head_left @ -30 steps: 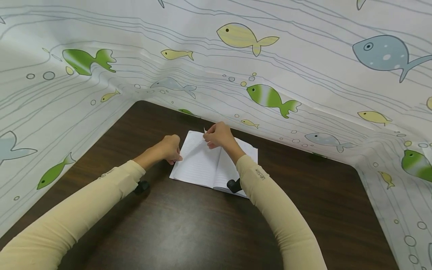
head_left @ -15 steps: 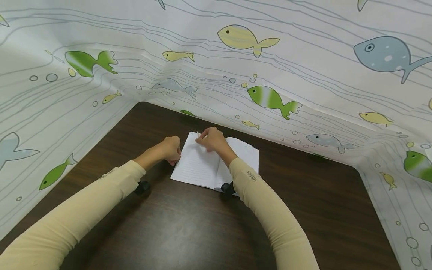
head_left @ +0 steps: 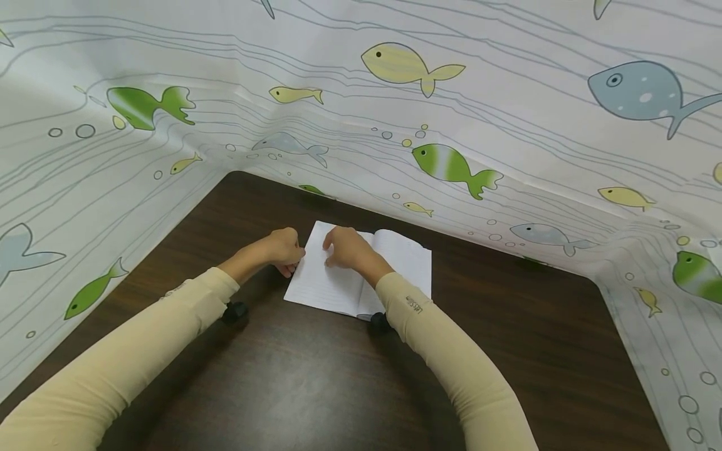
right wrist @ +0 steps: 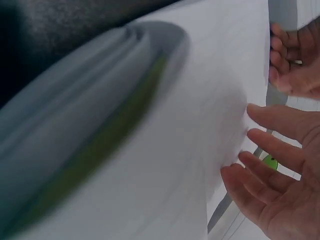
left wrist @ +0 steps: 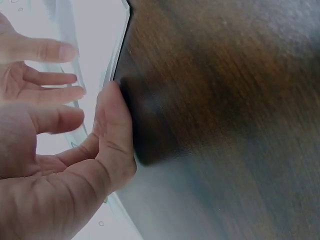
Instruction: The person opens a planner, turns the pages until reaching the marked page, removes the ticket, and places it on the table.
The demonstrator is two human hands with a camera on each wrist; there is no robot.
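Observation:
An open notebook [head_left: 316, 282] with lined white pages lies on the dark wooden table. My right hand [head_left: 346, 247] is over its left page, the spread, slightly bent fingertips touching the paper, as the right wrist view also shows. Nothing is pinched between those fingers. At the notebook's left edge is my left hand [head_left: 284, 250], fingers bent. In the left wrist view its thumb [left wrist: 114, 117] reaches the edge of the paper, and a gap separates it from the nearest finger. The notebook's right page [head_left: 406, 260] is partly hidden by my right forearm.
Pale fabric printed with fish [head_left: 451, 163] stands as walls around the table [head_left: 282, 376]. A black wrist camera [head_left: 380, 322] under my right sleeve sits close over the notebook's lower edge; another [head_left: 234, 311] hangs below my left wrist.
My right hand pinched a page corner, carried it left, then let go and moved down onto the left page. That page now lies flat. My left hand has stayed at the left edge.

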